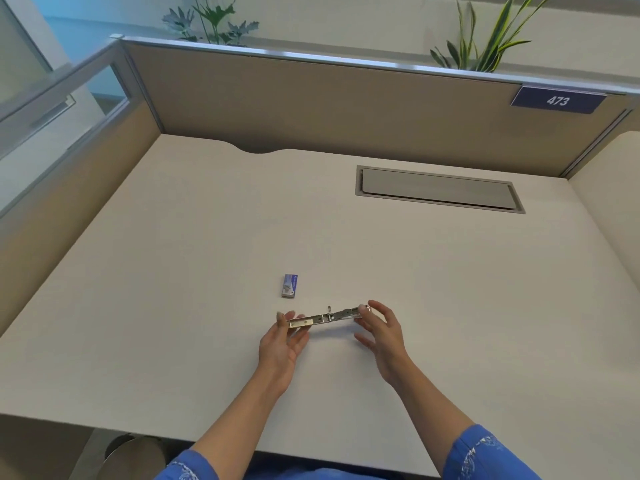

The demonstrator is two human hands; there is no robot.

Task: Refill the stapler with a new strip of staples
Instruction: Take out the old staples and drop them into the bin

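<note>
Over the desk [173, 271], left hand [280, 351] is pinching the opened stapler [325, 318], right hand [384, 341] is touching its end with spread fingers [376, 307]; reaching for the staple box [289, 286] is likely coming next.

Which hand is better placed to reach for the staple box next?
Left, probably. The staple box lies on the desk just beyond the left hand, which pinches one end of the stapler; the right hand, at the other end, sits farther away.

Beige desk [173, 271] — blue staple box [289, 286]
</note>
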